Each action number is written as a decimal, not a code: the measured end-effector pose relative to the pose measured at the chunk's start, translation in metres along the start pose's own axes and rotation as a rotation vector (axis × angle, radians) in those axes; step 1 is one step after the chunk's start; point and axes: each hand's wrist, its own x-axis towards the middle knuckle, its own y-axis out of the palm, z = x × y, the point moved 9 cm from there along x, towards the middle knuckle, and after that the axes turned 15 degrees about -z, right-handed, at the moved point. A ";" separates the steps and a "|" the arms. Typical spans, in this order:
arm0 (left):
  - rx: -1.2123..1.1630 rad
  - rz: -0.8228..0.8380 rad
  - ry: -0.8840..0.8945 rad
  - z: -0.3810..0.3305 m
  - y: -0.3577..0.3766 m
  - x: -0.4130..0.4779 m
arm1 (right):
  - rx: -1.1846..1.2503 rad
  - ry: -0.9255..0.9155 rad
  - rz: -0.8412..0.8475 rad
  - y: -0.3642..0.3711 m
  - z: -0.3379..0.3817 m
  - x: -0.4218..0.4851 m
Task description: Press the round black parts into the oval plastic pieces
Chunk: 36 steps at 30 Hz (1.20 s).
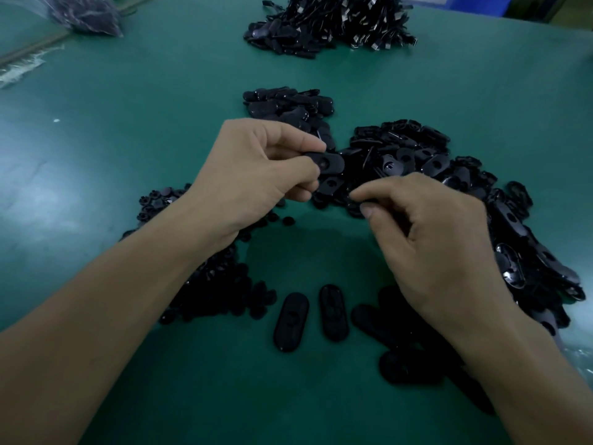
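My left hand [256,175] pinches a black oval plastic piece [329,162] between thumb and fingers, held above the table with its centre hole facing up. My right hand [426,239] hovers just right of it, thumb and forefinger pinched together around something small and dark at about the fingertips; I cannot make out what it is. A heap of round black parts [211,284] lies under my left forearm. A large heap of oval pieces [417,155] spreads behind and to the right of my hands. Two oval pieces [290,321] [333,311] lie side by side near the front.
A green table mat [128,139] covers the work surface. A smaller pile of oval pieces [288,107] sits behind my left hand. A pile of black cords with metal ends [337,24] is at the back. A plastic bag [83,14] lies far left.
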 end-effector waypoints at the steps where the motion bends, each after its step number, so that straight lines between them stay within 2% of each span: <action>1: -0.004 0.007 -0.003 0.000 0.000 -0.001 | 0.032 0.009 -0.046 -0.004 -0.001 0.001; 4: -0.013 0.028 -0.015 0.000 0.004 -0.003 | 0.124 0.061 -0.130 -0.011 -0.002 0.002; 11: -0.026 0.062 -0.044 -0.002 0.011 -0.010 | 0.228 0.095 -0.197 -0.014 -0.003 0.002; 19: -0.005 0.131 0.002 -0.007 0.022 -0.019 | 0.457 0.328 -0.162 -0.005 -0.017 0.001; 36: 0.072 0.202 0.136 -0.016 0.032 -0.027 | 0.390 0.364 -0.110 0.002 -0.021 0.001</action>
